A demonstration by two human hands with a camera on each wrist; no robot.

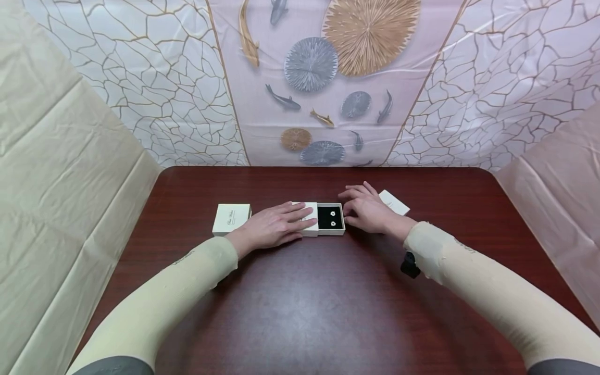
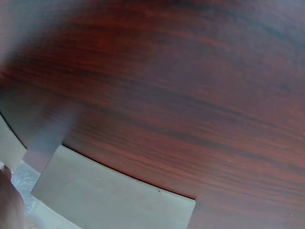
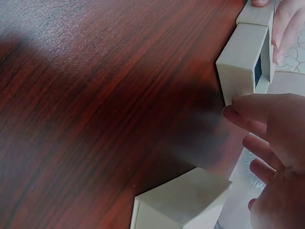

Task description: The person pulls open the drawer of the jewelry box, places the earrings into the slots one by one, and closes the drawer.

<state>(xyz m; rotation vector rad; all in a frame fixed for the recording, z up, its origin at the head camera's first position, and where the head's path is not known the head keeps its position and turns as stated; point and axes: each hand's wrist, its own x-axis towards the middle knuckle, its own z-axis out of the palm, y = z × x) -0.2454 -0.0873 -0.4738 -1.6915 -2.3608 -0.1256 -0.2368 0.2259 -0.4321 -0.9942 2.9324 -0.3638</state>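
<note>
A small white sliding jewelry box (image 1: 332, 205) lies mid-table, its drawer drawn partly out to the right. On the drawer's black lining sit two small pale earrings (image 1: 333, 214). My left hand (image 1: 274, 225) holds the box's sleeve (image 1: 309, 232), fingers spread across its top and thumb against its near side. My right hand (image 1: 370, 211) is at the drawer's right end, fingers loosely bent. In the right wrist view, thumb and forefinger of that hand (image 3: 281, 124) meet the corner of the drawer (image 3: 238, 52); the other fingers hang apart from it.
One closed white box (image 1: 232, 217) with dark lettering stands left of my left hand. Another white box (image 1: 395, 202) lies askew behind my right wrist. All rest on a dark red-brown wooden table (image 1: 300, 312), with patterned cloth (image 1: 309, 114) behind its far edge.
</note>
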